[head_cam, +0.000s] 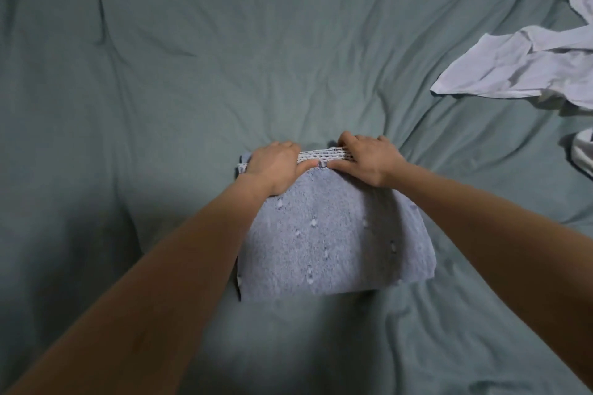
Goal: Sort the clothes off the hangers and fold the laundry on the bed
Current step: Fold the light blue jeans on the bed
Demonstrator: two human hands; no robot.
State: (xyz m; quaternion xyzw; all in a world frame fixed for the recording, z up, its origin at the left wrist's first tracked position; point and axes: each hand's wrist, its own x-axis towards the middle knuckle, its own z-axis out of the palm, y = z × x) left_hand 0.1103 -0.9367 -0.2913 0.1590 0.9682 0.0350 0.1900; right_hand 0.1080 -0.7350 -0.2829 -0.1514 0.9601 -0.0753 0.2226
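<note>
Both hands, the left hand and right hand, are gripping the far edge of the folded blue towel lying mid-bed. Folding seems nearly finished; next, probably pressing it flat and setting it aside.

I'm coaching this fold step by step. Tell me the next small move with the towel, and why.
Probably let go and press the folded blue towel flat. Both the left hand and right hand grip its far edge, where the layers already look aligned, so it seems finished; white garments lie unfolded.
</note>
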